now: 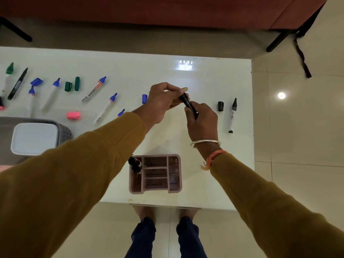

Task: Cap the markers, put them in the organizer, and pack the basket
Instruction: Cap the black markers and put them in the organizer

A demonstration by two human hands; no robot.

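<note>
Slim black marker (188, 103) between both hands.

markers (94, 89) lying loose 8 (one half-hidden) | loose caps (220, 106) 6 | organizer (176, 190) 1 | basket (67, 131) 1

The white table (204, 75) bears uncapped markers (232, 116), loose caps (220, 106), pink organizer (175, 189), grey basket (65, 131).

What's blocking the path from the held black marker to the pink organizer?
Nothing visible. The black marker, gripped by the left hand and right hand, is over bare table. The organizer sits nearer the person, top open. Its left compartment holds stored markers; the other slots look free.
</note>
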